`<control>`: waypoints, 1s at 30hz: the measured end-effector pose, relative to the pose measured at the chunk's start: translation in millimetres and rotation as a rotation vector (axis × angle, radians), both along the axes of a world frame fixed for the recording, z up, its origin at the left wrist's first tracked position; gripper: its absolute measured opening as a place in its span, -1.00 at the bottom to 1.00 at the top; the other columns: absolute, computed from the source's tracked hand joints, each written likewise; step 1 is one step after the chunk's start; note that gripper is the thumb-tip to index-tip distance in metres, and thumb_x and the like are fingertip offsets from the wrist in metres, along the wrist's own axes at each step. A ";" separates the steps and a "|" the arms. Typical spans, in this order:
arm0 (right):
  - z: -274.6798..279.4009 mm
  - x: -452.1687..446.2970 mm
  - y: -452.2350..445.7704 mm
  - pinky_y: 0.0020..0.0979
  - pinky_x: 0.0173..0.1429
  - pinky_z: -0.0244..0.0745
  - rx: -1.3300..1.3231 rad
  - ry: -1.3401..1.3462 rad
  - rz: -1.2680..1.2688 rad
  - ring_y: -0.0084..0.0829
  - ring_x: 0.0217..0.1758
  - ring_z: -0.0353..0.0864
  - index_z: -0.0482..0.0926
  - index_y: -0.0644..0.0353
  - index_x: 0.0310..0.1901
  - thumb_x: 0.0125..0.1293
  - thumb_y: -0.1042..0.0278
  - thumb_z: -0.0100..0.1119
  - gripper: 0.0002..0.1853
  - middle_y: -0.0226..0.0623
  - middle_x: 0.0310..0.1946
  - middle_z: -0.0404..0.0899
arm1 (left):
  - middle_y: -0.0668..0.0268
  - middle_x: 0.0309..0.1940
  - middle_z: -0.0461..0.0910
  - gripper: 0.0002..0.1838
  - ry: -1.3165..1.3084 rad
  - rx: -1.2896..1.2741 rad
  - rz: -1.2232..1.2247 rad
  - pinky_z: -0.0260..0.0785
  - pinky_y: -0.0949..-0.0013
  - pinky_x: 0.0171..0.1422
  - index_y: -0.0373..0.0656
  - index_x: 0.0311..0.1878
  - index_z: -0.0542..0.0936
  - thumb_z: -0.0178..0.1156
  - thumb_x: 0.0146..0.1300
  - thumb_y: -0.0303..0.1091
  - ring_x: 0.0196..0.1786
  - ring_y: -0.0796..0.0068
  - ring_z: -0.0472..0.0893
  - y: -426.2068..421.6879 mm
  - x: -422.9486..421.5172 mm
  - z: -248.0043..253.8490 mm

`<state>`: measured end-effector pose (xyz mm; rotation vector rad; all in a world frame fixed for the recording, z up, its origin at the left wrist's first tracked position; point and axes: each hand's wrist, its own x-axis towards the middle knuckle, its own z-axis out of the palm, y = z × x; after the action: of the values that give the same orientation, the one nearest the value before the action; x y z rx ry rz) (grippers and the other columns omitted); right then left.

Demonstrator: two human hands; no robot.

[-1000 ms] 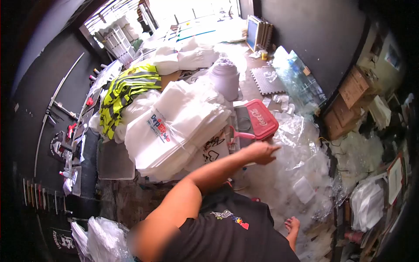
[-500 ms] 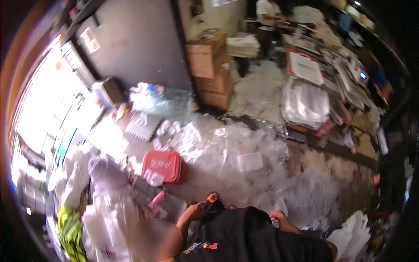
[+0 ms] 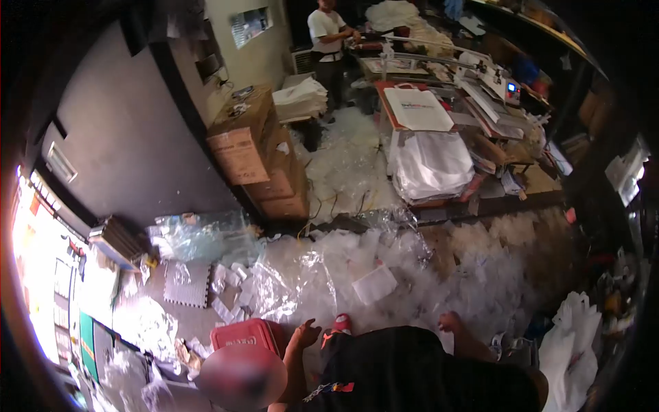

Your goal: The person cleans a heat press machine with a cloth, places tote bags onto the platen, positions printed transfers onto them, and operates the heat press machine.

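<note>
My left hand (image 3: 305, 334) is beside the red lidded box (image 3: 247, 335), its fingers apart and nothing visible in them. My right hand (image 3: 451, 323) hangs low at the right of the black shirt; its fingers look curled, and a pale patch shows just below, but whether it is held is unclear. Between the hands, a red shoe (image 3: 341, 323) stands on the plastic-strewn floor. A white rectangular piece (image 3: 375, 284) lies on the clear plastic (image 3: 295, 281) beyond.
Stacked cardboard boxes (image 3: 237, 154) adjoin the dark wall. A worktable holds a white bag (image 3: 417, 108), with wrapped white bundles (image 3: 432, 165) below. Another person (image 3: 327, 34) stands at the far end. White bags (image 3: 571, 343) are at the lower right.
The view has swung right, from the bag pile and yellow vests to the back room. My left arm, earlier stretched over the pile, is now lower and closer to my body.
</note>
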<state>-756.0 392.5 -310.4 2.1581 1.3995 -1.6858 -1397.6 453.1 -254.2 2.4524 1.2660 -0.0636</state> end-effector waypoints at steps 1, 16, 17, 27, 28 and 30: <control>-2.2 -1.0 23.6 -0.22 -0.47 0.53 0.207 -0.193 0.495 -0.35 -0.46 0.67 0.60 0.09 -0.20 0.24 0.17 0.19 -0.79 -0.28 -0.29 0.67 | 0.23 -0.28 0.70 -0.75 -0.239 -0.263 0.167 0.57 0.18 -0.03 -0.06 -0.03 0.58 0.13 0.30 -0.19 -0.16 0.25 0.70 11.4 -11.2 -7.0; -65.0 97.0 -90.8 0.05 -0.20 0.53 -0.077 0.691 -1.050 -0.05 -0.13 0.59 0.47 0.10 0.07 0.33 0.02 0.02 -0.60 -0.07 -0.17 0.56 | 0.24 -0.39 0.59 -0.81 -0.483 -1.183 0.964 0.53 0.21 -0.33 -0.05 -0.17 0.56 0.25 0.17 -0.25 -0.28 0.24 0.67 194.3 40.7 -23.6; -40.9 84.4 -100.6 0.03 -0.05 0.52 0.059 0.772 -1.277 -0.11 -0.04 0.60 0.48 0.08 0.11 0.35 -0.04 -0.01 -0.55 -0.10 -0.09 0.59 | 0.25 -0.33 0.61 -0.69 -0.359 -1.163 1.123 0.53 0.17 -0.22 -0.03 -0.13 0.58 0.35 0.04 -0.26 -0.19 0.25 0.66 215.0 68.8 -27.4; -35.0 335.1 150.9 0.19 -0.24 0.50 0.240 -0.340 0.087 -0.01 -0.20 0.62 0.64 0.11 -0.32 0.21 0.05 0.10 -0.70 -0.17 -0.28 0.66 | 0.13 -0.20 0.70 -0.62 -0.548 -0.593 0.604 0.58 0.34 -0.08 -0.29 0.06 0.55 0.15 0.33 -0.19 -0.22 0.36 0.71 430.3 351.9 -5.8; -25.0 356.3 186.2 0.16 -0.27 0.51 0.254 -0.363 0.034 -0.03 -0.24 0.61 0.62 0.12 -0.33 0.22 0.08 0.09 -0.72 -0.16 -0.30 0.65 | 0.13 -0.20 0.70 -0.62 -0.562 -0.586 0.609 0.58 0.34 -0.08 -0.29 0.06 0.55 0.15 0.33 -0.19 -0.22 0.36 0.71 440.1 379.9 26.6; -14.1 397.0 254.8 0.10 -0.31 0.51 0.330 -0.429 0.002 -0.07 -0.33 0.60 0.58 0.14 -0.36 0.26 0.13 0.06 -0.75 -0.15 -0.35 0.63 | 0.14 -0.27 0.72 -0.61 -0.639 -0.664 0.648 0.58 0.31 -0.08 -0.31 -0.01 0.59 0.15 0.32 -0.16 -0.27 0.36 0.73 459.5 418.9 75.0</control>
<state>-359.0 647.3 -324.5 2.4808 1.6222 -0.9496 -978.7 912.6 -179.2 1.2781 1.3669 0.3774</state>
